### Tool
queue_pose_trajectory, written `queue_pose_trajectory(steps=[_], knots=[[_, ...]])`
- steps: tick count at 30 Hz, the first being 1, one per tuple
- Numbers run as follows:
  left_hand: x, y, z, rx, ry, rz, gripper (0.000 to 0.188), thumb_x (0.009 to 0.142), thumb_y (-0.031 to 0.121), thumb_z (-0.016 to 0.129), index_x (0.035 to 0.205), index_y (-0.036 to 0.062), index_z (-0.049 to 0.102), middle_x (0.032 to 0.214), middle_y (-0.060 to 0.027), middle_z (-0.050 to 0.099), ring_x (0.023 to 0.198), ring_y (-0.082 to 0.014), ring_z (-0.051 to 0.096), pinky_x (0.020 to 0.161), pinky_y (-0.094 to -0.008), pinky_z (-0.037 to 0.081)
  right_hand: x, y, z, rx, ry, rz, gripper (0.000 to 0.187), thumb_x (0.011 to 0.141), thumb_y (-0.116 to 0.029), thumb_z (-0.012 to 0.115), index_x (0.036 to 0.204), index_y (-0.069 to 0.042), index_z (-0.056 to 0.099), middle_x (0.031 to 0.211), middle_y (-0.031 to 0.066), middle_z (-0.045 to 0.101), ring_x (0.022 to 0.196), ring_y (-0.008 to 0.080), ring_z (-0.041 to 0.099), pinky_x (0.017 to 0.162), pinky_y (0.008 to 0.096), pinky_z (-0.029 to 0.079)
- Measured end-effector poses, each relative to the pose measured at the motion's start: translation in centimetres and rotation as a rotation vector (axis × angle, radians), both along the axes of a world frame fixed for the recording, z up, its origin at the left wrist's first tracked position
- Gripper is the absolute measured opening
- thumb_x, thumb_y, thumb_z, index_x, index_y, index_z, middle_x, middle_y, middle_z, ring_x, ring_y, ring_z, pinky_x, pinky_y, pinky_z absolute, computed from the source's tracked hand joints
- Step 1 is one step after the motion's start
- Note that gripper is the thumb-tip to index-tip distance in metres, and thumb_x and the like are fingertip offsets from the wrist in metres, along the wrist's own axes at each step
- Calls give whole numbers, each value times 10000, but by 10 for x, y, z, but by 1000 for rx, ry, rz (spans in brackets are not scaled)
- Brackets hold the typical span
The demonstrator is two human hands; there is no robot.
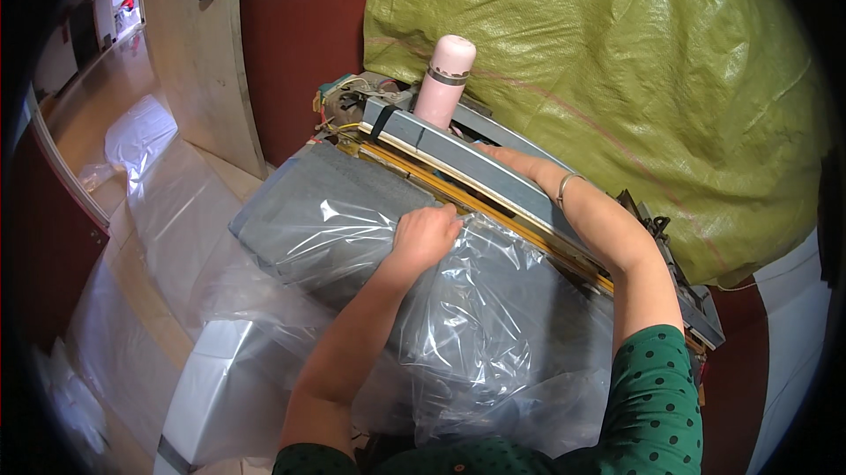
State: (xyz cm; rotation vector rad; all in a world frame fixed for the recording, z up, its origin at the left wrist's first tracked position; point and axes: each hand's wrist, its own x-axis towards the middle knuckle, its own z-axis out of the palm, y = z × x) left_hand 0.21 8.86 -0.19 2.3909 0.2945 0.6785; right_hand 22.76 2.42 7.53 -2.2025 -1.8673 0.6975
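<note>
- Your left hand point(425, 235) is closed, fingers pinching the mouth of the clear plastic bag point(493, 325) just beside the sealer bar point(476, 166).
- Your right hand point(515, 160) lies flat on the sealer bar, fingers pressed together.
- The bag holds grey folded fabric point(330, 211), lying on the surface before you.
- A pink flask point(445, 78) stands upright behind the bar, against a green sack point(617, 78).

A pink flask point(447, 78) stands before an olive-green woven sack point(617, 61); grey fabric point(326, 184) under clear plastic point(493, 316); green black-dotted sleeve point(656, 396).
</note>
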Motion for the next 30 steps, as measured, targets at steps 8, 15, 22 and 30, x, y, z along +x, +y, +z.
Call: queue_pose_trajectory(steps=[8,15,22,30], knots=[[1,-1,-1,-3,-5,-4,233,805,265,555,737,43,538,666,-174,580,677,-376,568,613,-468,437,19,-1,-10,-28,-59,-61,545,885,-294,472,1344,-80,272,1229,213,481,1128,300,489,961,349,367],[0,0,0,14,2,-18,219,808,236,547,749,26,538,682,-187,591,672,-382,575,615,-480,440,20,2,-11,-37,-39,-128,588,879,-315,479,1352,-72,228,1182,224,507,1091,313,511,933,350,386],[0,0,1,21,19,-14,218,805,238,551,748,28,540,683,-183,591,684,-377,577,620,-475,440,22,0,-13,-8,49,-109,616,860,-311,507,1351,-78,216,1121,232,541,1044,324,542,911,351,403],[-1,1,-1,-11,-10,-26,224,804,242,549,747,26,543,686,-185,592,689,-380,575,627,-477,439,26,0,-15,-28,-34,-67,592,875,-296,487,1356,-96,204,1172,236,512,1089,334,513,937,359,389]])
